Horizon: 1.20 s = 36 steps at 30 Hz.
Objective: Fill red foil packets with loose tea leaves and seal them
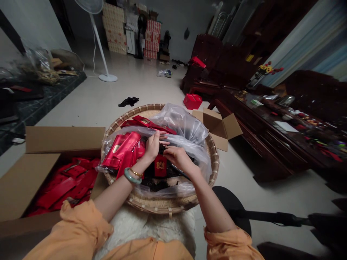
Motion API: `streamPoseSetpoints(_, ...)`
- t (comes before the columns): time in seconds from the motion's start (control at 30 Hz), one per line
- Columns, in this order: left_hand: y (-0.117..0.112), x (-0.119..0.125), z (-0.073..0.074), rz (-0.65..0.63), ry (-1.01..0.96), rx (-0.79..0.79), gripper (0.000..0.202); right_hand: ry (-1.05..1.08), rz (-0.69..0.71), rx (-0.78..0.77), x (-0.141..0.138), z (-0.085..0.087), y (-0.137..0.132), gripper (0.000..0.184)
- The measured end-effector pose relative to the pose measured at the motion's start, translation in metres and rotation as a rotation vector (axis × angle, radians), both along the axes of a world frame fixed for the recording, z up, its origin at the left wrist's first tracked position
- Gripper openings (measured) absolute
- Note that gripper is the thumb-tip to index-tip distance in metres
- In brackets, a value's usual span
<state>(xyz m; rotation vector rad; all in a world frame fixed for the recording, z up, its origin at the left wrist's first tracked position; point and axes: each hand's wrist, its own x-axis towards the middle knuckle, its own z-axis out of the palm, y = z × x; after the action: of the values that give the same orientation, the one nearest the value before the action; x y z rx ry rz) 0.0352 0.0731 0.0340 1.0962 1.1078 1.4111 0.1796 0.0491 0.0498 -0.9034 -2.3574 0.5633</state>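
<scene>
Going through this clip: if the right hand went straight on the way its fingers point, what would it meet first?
The right hand points up and left, so it would probably meet the left hand first, though depth is hard to judge here.

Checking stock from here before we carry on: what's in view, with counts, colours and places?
Round woven bamboo tray: one, tan, on white fleece.
Clear plastic bag: one, transparent, in tray.
Glossy red packets: several, red, in bag.
Dark loose leaves: one heap, near-black, in bag.
Open cardboard box: one, brown, left of tray, packed with red packets.
Small open cardboard box: one, brown, right of tray.
Red carton: one, red, floor beyond tray.
Standing fan: one, white, far floor.
Left hand: over packets, jade bangle.
Right hand: at bag, near dark leaves.
</scene>
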Motion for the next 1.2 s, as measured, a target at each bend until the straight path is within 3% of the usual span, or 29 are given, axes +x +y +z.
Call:
streamPoseSetpoints(0.27,0.000,-0.008,0.007,-0.128,-0.160,-0.012,0.068,0.086,-0.051,0.098,-0.001,-0.005,0.003,0.012)
streamPoseSetpoints(0.43,-0.009,-0.018,0.001,-0.160,-0.287,0.066,0.060,0.134,-0.088,0.152,0.000,-0.007,-0.001,0.011)
streamPoseSetpoints(0.5,-0.020,-0.024,-0.005,-0.192,-0.216,0.065,0.056,0.168,-0.112,0.174,0.000,-0.007,-0.004,0.011)
streamPoseSetpoints(0.63,-0.046,-0.033,-0.025,-0.276,0.111,-0.014,0.073,0.244,-0.153,0.206,-0.001,-0.008,-0.010,0.012)
streamPoseSetpoints(0.73,-0.057,-0.030,-0.040,-0.306,0.311,-0.132,0.053,0.258,-0.155,0.207,-0.001,-0.006,-0.015,0.012)
streamPoseSetpoints(0.87,-0.055,-0.024,-0.050,-0.299,0.331,-0.168,0.042,0.186,-0.128,0.172,0.005,0.002,-0.018,0.011)
streamPoseSetpoints(1.07,-0.049,-0.017,-0.054,-0.313,0.238,-0.057,0.041,0.009,-0.065,0.217,0.017,0.009,-0.017,0.011)
streamPoseSetpoints(1.2,-0.052,-0.022,-0.054,-0.088,0.493,0.269,0.051,-0.018,-0.052,0.283,0.017,-0.002,-0.014,0.013)
